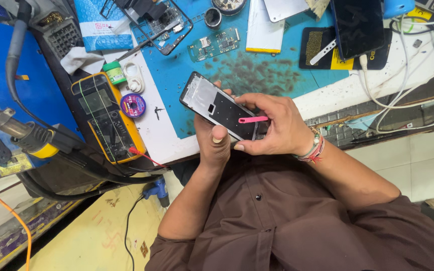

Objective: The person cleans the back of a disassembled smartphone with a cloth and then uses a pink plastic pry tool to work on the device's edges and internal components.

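My left hand [213, 143] holds a phone frame [212, 103] from below, thumb pressed on its lower edge; the frame is black with a silvery plate at its upper end, tilted over the blue work mat [257, 75]. Resting on the frame's lower right end, my right hand [272, 125] pinches a thin pink pry tool [253, 119] flat against the black surface. A red thread band sits on the right wrist.
A yellow multimeter [107, 116] lies at the left beside a purple solder spool [133, 105] and a green-capped jar [114, 72]. A green circuit board [213, 44], a battery [265, 25], another phone frame [163, 24], a dark phone [357, 26] and white cables [408, 85] lie behind.
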